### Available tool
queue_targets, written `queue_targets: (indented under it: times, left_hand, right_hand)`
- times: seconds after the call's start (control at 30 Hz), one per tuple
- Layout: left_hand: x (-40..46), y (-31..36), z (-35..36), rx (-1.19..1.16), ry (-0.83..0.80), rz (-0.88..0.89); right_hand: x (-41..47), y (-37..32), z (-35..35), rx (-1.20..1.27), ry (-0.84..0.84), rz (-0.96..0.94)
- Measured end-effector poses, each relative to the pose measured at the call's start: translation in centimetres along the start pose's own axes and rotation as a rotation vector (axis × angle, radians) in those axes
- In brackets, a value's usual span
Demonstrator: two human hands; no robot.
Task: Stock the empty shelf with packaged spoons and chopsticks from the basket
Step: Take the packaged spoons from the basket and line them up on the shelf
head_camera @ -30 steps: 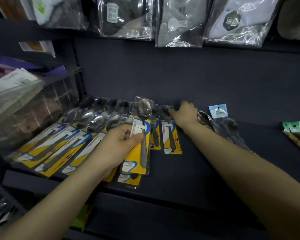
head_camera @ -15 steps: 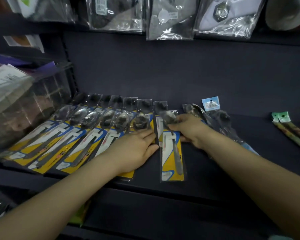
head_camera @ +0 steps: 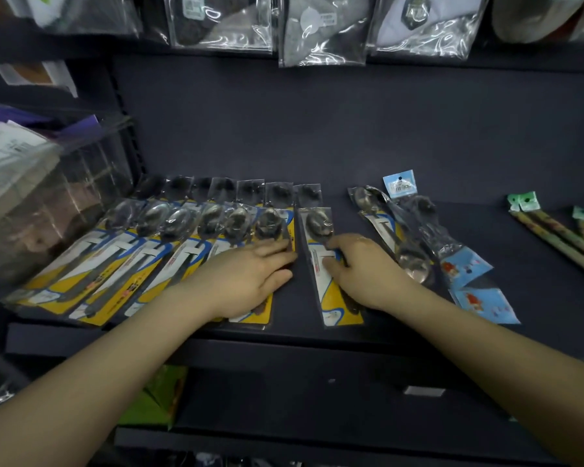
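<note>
Looking down, we see both hands laid on packaged spoons on a dark shelf (head_camera: pixel 402 163). Our left hand (head_camera: pixel 246 281) lies flat, fingers stretched out and together, palm pressing on the rightmost pack of a fanned row of yellow-carded spoons (head_camera: pixel 142 251); it grips nothing, only rests on top. The row runs from the left end of the shelf toward the middle, the packs overlapping one another with the bowls pointing to the back wall. Behind them, a second line of dark pack tops (head_camera: pixel 236 192) peeks out.

Our right hand (head_camera: pixel 361 271) sits on a single yellow-carded spoon pack (head_camera: pixel 321 251) that lies apart from the row, with a strip of bare shelf between the two. The fingers curl down over the middle of the card, the thumb on its left side; we cannot tell whether they pinch the pack or merely hold it down. Its bowl end shows above the fingers, its lower end near the front edge of the shelf.

Just beside the right hand, further right, lie clear-wrapped spoons (head_camera: pixel 398 241) and blue-carded packs (head_camera: pixel 466 267), loosely crossing one another. Well apart, at the far right end, rest packaged chopsticks (head_camera: pixel 553 230) with green headers, slanting toward the back.

A clear plastic bin (head_camera: pixel 48 203) stands at the left side of the shelf, touching the row. Bagged goods (head_camera: pixel 321 28) hang above.
</note>
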State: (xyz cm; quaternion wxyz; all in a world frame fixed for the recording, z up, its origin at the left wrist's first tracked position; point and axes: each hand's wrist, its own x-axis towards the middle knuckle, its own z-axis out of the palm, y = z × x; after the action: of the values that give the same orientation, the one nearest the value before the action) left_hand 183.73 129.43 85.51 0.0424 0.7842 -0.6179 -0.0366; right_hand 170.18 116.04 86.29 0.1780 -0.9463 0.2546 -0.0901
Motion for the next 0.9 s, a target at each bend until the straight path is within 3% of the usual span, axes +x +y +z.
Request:
queue_targets:
  times: [0.13, 0.3, 0.5, 0.67, 0.8, 0.9]
  left_hand:
    - [-0.2, -0.1, -0.9, -0.019, -0.001, -0.02]
    - [-2.2, -1.2, -1.0, -0.026, 0.131, 0.022]
    - [-4.6, -2.7, 0.1, 0.03, -0.068, 0.018]
    - [-3.9, -3.0, 0.0, -0.04, -0.074, 0.064]
    - [-5.5, -4.2, -0.7, -0.259, 0.097, 0.02]
    - [-7.3, -6.0, -0.7, -0.128, 0.085, -0.092]
  right_hand:
    - [0.3, -2.3, 1.0, 0.001, 0.029, 0.011]
    - [0.5, -3.4, 2.7, -0.09, 0.082, 0.029]
    - [0.1, -3.5, 2.5, -0.172, 0.009, -0.007]
    - [0.3, -4.3, 2.7, -0.241, 0.016, 0.06]
    - [0.8, -6.2, 2.2, -0.153, 0.037, -0.138]
    - [1.2, -7.8, 2.7, -0.123, -0.109, -0.256]
